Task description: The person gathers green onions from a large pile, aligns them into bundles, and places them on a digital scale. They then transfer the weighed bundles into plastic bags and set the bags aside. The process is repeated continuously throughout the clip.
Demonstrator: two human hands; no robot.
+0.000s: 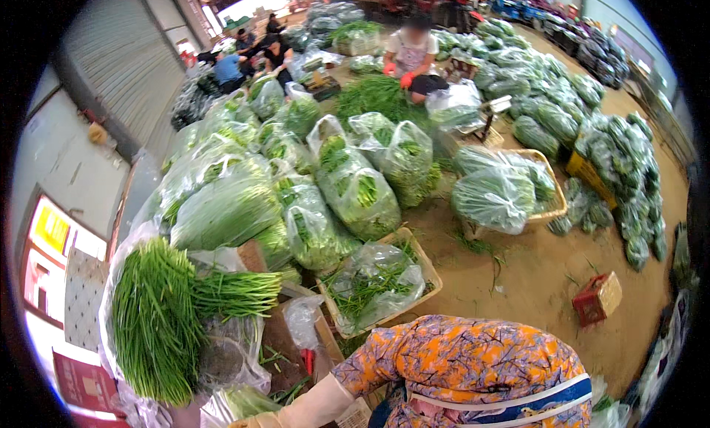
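Note:
My right arm comes in from the lower right, in an orange patterned sleeve and a pale cuff (pixel 318 407). Only a yellowish bit of my right hand (pixel 242 423) shows at the bottom edge, its fingers cut off. Close by it lies a pale green bundle (pixel 250 400) in white wrapping. A large heap of chive-like stalks (pixel 157 324) spreads at the left, on clear plastic. Beside it lies a smaller sheaf of the same stalks (pixel 240 292). A small red-handled tool (pixel 308 361) sits near a crumpled clear bag (pixel 301 321). My left hand is out of view.
A cream crate (pixel 436 284) holds loose greens and plastic. Several filled vegetable bags (pixel 362 195) crowd beyond it. Another crate (pixel 560 206) carries bagged greens; a red box (pixel 597 298) stands on the floor at right. A co-worker in red gloves (pixel 409 79) sits beyond, others farther back.

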